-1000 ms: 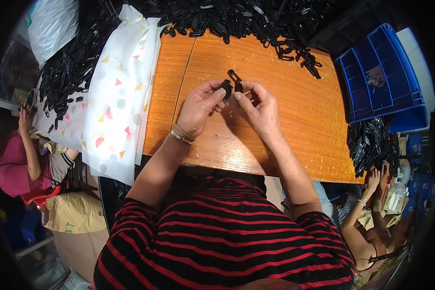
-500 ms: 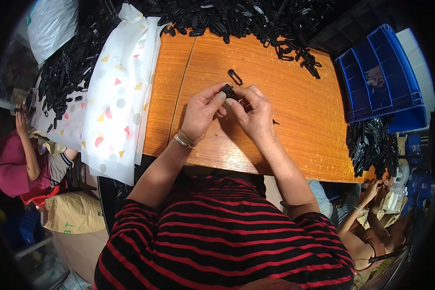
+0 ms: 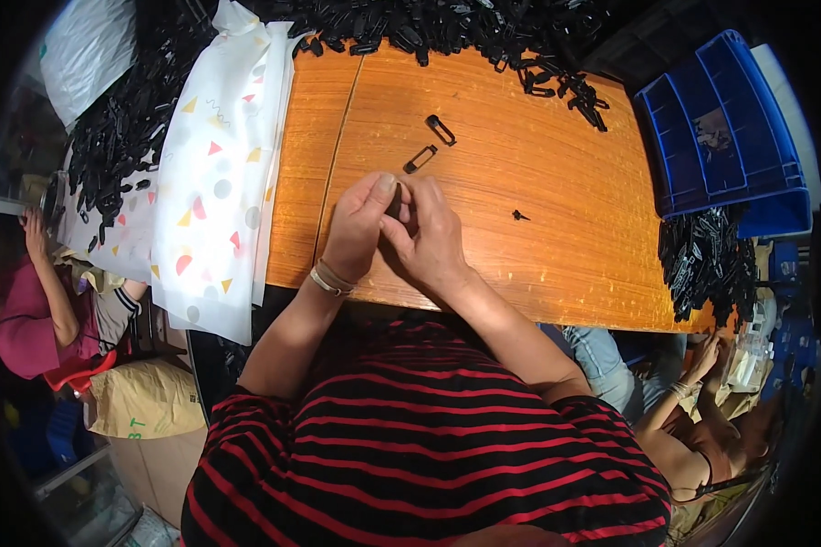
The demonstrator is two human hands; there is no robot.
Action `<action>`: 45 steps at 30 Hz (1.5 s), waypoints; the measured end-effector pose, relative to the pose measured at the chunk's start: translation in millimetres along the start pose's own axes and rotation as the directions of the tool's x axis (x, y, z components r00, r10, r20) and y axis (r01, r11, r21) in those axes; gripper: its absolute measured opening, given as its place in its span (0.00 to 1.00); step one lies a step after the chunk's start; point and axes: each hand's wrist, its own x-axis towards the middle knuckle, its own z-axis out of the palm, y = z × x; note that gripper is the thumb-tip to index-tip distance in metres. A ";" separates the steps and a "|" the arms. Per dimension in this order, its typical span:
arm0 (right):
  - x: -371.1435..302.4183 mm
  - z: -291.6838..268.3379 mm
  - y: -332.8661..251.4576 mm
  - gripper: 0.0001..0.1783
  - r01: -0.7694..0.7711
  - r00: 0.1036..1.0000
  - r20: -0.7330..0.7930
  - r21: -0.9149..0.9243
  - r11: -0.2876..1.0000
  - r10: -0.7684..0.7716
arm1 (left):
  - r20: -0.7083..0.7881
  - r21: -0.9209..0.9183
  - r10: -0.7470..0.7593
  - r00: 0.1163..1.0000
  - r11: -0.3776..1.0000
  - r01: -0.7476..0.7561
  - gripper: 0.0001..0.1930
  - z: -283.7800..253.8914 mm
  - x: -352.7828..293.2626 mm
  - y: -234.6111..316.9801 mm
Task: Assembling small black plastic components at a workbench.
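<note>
My left hand (image 3: 363, 223) and my right hand (image 3: 429, 230) are close together above the near part of the wooden table. Their fingertips meet, both hands closed, around a small black piece (image 3: 395, 199). Fingers cover most of it, so its shape is hard to make out. Just beyond my fingers lies a black plastic frame piece (image 3: 420, 159), long with an open middle. A second black frame piece (image 3: 441, 130) rests slightly farther off, apart from the first. To the right of my hands sits a tiny black part (image 3: 520, 215).
Heaps of black plastic parts (image 3: 410, 27) line the table's far edge. White patterned sheeting (image 3: 214, 182) covers the left side. At the right, a blue crate (image 3: 721, 137) stands tilted above another pile of parts (image 3: 707, 264). Other people sit at left and lower right.
A second black frame piece now lies on the table near the first one. Both hands have come nearer to me, the right one also moving left, uncovering the tiny part.
</note>
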 end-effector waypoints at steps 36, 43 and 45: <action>134.4 -120.7 131.6 0.14 -0.061 0.997 0.001 -0.649 0.759 0.081 | 0.224 0.861 -0.800 0.556 0.430 0.271 0.15 -97.9 -151.6 96.4; 209.2 -92.8 185.2 0.23 -0.165 0.973 -0.227 -0.560 0.812 0.041 | 0.110 0.771 -0.160 0.981 0.637 0.018 0.13 -74.0 39.6 125.6; 227.8 -85.4 189.4 0.24 -0.243 0.958 -0.267 -0.567 0.787 0.103 | -0.058 0.690 0.013 0.998 0.723 0.031 0.15 -101.6 102.9 93.8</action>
